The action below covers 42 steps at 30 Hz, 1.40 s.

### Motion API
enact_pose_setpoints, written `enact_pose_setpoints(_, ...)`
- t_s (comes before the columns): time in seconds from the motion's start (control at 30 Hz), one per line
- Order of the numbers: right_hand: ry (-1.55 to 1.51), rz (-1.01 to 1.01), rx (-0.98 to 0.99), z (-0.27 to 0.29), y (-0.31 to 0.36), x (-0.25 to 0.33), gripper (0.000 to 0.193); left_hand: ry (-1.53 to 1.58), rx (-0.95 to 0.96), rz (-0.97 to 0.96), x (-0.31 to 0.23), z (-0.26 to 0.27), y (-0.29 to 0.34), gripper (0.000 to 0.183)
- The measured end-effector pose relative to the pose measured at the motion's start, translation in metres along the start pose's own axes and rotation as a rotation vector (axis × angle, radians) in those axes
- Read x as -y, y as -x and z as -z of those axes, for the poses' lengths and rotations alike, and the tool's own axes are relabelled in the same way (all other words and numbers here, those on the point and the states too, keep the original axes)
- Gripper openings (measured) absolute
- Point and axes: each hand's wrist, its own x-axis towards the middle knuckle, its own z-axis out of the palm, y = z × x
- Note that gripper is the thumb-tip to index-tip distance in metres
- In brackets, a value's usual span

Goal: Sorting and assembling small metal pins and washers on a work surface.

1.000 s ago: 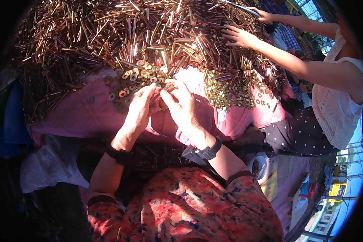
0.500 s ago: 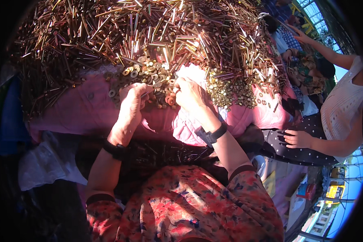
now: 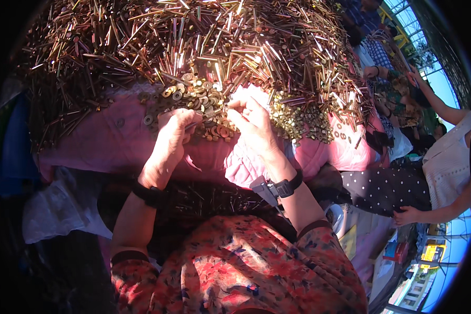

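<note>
My left hand (image 3: pixel 174 131) is closed at the near edge of a heap of brass-coloured washers (image 3: pixel 206 102). A slim metal rod shows between its fingertips, partly hidden. My right hand (image 3: pixel 252 123) is level with it, thumb and forefinger pinched together over the right side of the washers. What that pinch holds, if anything, is too small to make out. Several coppery washers (image 3: pixel 220 132) lie between the two hands. Right of my right hand spreads a heap of small brass-coloured nuts (image 3: pixel 301 119).
A large pile of thin metal rods (image 3: pixel 141 47) fills the far side, on pink cloth (image 3: pixel 99 141). A few loose washers (image 3: pixel 341 135) lie right of the nuts. Clear plastic sheeting (image 3: pixel 55 209) hangs at the left. A person in polka-dot trousers (image 3: pixel 387 186) is close on the right.
My right hand has turned, its wrist shifting right and slightly nearer me, with more of its fingers showing. My left hand has barely moved. The person at the right has shifted away.
</note>
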Motion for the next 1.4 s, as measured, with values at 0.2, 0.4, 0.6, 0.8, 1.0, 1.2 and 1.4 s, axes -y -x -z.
enact_pose_setpoints(0.2, 0.071, -0.031, 0.027, -0.003, 0.009, 0.015, 0.013, 0.045, 0.026, 0.082, -0.006, -0.005, 0.000, 0.016)
enact_pose_setpoints(0.4, 0.080, -0.071, 0.010, -0.005, 0.012, 0.021, 0.013, -0.117, 0.064, -0.020, -0.005, -0.004, -0.002, 0.015)
enact_pose_setpoints(0.6, 0.127, -0.046, 0.075, -0.001, 0.013, 0.019, 0.011, -0.215, 0.113, -0.093, -0.011, 0.000, -0.005, 0.012)
enact_pose_setpoints(0.8, 0.036, -0.191, 0.117, 0.002, 0.009, 0.018, 0.009, -0.341, 0.086, -0.192, -0.007, -0.003, -0.003, 0.011)
enact_pose_setpoints(1.0, 0.139, 0.069, 0.050, -0.002, 0.012, 0.019, 0.009, -0.239, 0.100, -0.045, -0.013, -0.005, -0.002, 0.013)
enact_pose_setpoints(1.2, 0.296, 0.157, 0.029, -0.001, 0.009, 0.022, 0.009, 0.038, 0.073, 0.109, -0.013, -0.003, 0.002, 0.014)
enact_pose_setpoints(1.4, -0.039, -0.171, 0.125, 0.003, 0.004, 0.021, 0.011, -0.094, 0.062, -0.006, -0.010, -0.005, -0.006, 0.014)
